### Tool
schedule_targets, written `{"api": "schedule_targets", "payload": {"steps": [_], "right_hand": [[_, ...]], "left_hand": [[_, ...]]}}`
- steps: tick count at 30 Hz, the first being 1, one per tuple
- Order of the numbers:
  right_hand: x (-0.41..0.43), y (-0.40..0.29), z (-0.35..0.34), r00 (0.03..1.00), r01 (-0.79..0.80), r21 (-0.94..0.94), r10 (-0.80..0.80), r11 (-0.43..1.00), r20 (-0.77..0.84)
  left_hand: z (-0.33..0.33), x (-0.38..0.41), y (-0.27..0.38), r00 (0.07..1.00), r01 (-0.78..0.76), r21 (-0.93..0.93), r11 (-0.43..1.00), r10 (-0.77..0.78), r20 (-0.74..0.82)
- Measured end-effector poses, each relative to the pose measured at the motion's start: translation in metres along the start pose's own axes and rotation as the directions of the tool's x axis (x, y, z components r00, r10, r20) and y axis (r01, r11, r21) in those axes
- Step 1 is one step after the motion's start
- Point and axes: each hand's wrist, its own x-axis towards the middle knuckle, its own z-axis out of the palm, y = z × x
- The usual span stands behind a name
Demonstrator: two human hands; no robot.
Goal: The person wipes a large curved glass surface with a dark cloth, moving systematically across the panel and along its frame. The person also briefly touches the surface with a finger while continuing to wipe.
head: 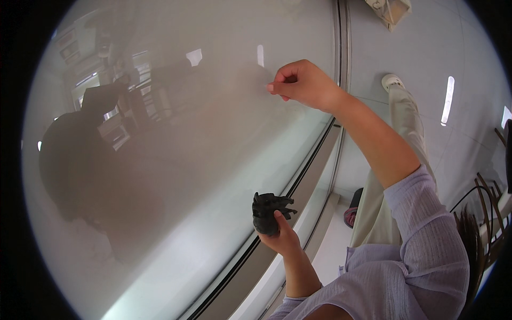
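My left hand is closed around a small black object with an irregular, moulded shape and prong-like projections on one side; its exact kind is not plain. That hand is beside the dark-edged frame of a glossy, pale glass panel. Farther up, my right hand is in front of the panel, with thumb and index fingertips pinched together. A faint pale trace shows at those fingertips, but whether they hold something thin cannot be told. Whether they touch the glass is also unclear.
A metal frame with dark seals borders the glass. A pale bag lies on the tiled floor. My legs and shoes are close to the frame. At the right are wooden slats and a black cable. The panel reflects a head and windows.
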Motion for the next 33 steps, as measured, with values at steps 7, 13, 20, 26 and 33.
{"api": "schedule_targets", "payload": {"steps": [7,13,20,26,33], "right_hand": [[0.002,0.008,-0.005,0.999,-0.01,-0.001,0.01,1.0,-0.042],[-0.103,0.042,0.061,0.968,0.237,0.118,-0.245,0.964,0.058],[-0.172,0.043,0.092,0.885,0.461,0.023,-0.462,0.887,0.063],[-0.178,0.046,0.104,0.836,0.547,0.048,-0.542,0.836,-0.084],[-0.128,0.063,0.107,0.825,0.417,-0.247,-0.479,0.875,-0.301]], "left_hand": [[-0.001,0.0,0.0,1.0,-0.005,0.001,1.0,0.005,0.008],[0.004,-0.009,-0.002,1.0,-0.027,0.064,0.998,0.027,-0.004],[0.025,-0.011,0.01,0.966,0.049,-0.246,0.968,0.017,0.26],[0.021,0.005,0.018,0.896,-0.245,0.008,0.97,0.223,0.383],[0.002,-0.009,0.015,0.92,-0.378,0.154,0.913,0.352,0.173]]}}
